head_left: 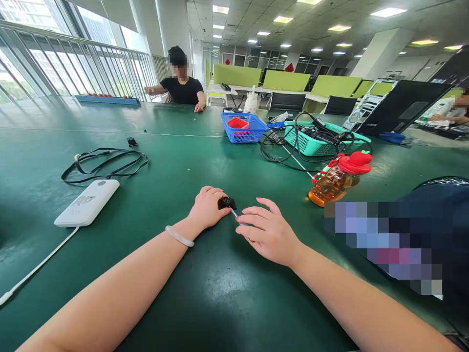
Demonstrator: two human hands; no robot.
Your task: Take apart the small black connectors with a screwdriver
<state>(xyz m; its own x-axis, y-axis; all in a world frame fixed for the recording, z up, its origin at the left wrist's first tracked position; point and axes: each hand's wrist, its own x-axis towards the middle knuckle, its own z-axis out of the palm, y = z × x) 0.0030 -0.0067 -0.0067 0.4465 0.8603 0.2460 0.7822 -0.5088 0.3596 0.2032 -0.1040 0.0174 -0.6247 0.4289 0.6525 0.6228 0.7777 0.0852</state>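
My left hand (208, 208) rests on the green table with its fingers closed around a small black block-like part (227, 203), most of which shows past the fingertips. A pale bracelet is on that wrist. Just to its right, my right hand (269, 231) pinches a thin tool that looks like a small screwdriver (233, 213) between thumb and fingers. The tool's slim tip meets the near side of the black part. My upper right fingers are raised and spread, and the tool's handle is mostly hidden by the hand.
On the left lie a white power bank (88, 203), a looped black cable (104, 166) and a small black piece (132, 142). Toward the back stand a blue basket (245, 134) and a teal basket (311, 144) of cables. A red-lidded bottle (335, 183) is at right. A person (181, 90) sits opposite.
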